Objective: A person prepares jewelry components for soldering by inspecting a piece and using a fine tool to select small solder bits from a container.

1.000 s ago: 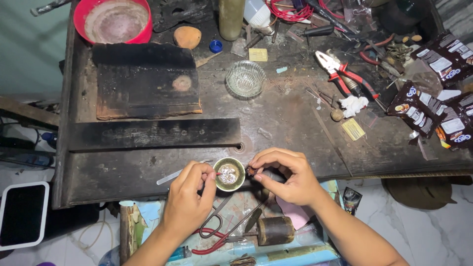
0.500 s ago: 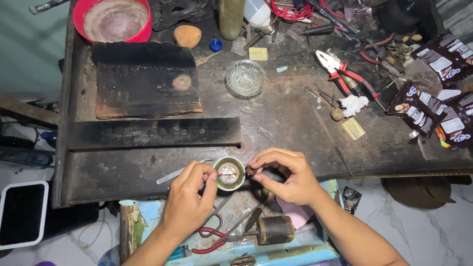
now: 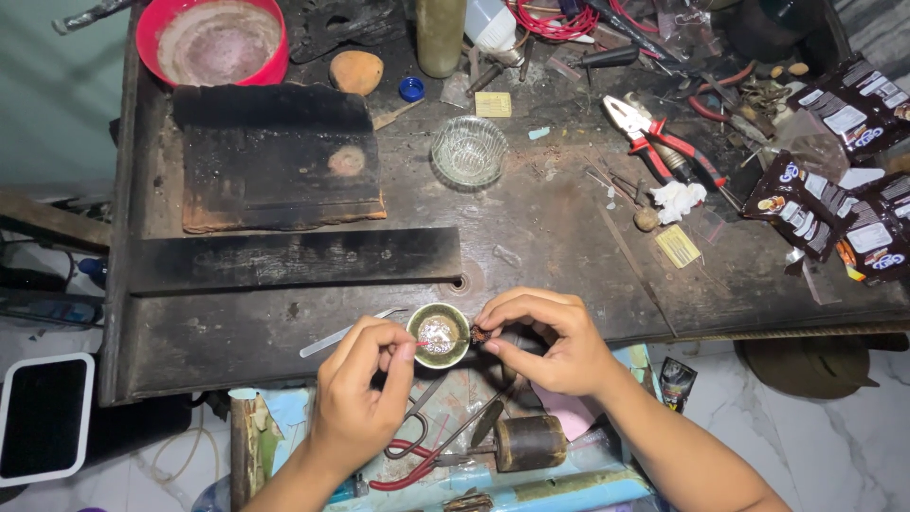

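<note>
At the lower centre of the frame, a small round dish point(image 3: 438, 335) is seen at the near edge of a dark, worn surface point(image 3: 569, 237). The left hand point(image 3: 360, 398) is curled, its thumb and forefinger pinched on the tweezers point(image 3: 346, 331), whose tips reach the dish rim. The right hand point(image 3: 555, 343) is also curled, and a tiny dark piece point(image 3: 478, 334) is pinched between its fingertips, just beside the right side of the dish. Something pale and shiny is seen inside the dish; what it is cannot be told.

Below the hands, red-handled pliers point(image 3: 417, 455) and a dark cylinder point(image 3: 529, 442) are laid on a lower shelf. Further up the surface, a charred block point(image 3: 275, 156) is seen at upper left, with a long dark strip point(image 3: 294, 259) just below it. A red bowl point(image 3: 212, 40) is placed at the top left corner. A clear glass bowl point(image 3: 468, 151) is set near the upper centre. Red and white pliers point(image 3: 664, 142) are laid at upper right, and dark snack packets point(image 3: 834, 209) are piled at the right edge.
</note>
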